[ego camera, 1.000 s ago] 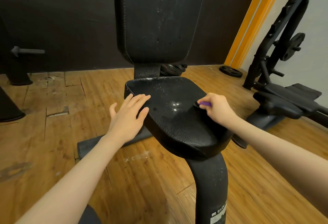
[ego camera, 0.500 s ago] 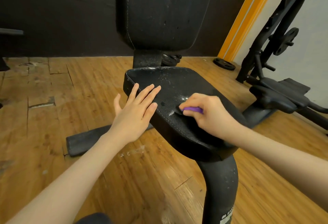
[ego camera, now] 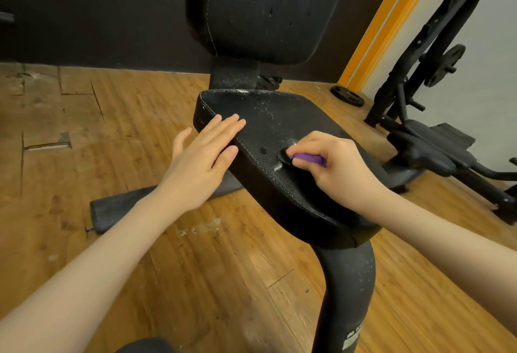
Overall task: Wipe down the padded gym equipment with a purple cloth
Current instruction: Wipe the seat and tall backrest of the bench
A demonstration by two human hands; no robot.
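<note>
The right hand (ego camera: pixel 338 168), fingers curled round the purple cloth (ego camera: pixel 309 159), presses it mid-seat on the seat pad (ego camera: pixel 279 128), whose speckled far end lies ahead, while the flat, open left hand (ego camera: pixel 205 156) steadies its left edge.

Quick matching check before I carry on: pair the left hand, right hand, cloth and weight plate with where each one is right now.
1. left hand
2. right hand
3. cloth
4. weight plate

A. on the floor by the orange strip
B. flat on the seat's left edge
C. curled round the cloth on the seat
D. purple, bunched under fingers

Pairs: 1-B, 2-C, 3-D, 4-A
</note>
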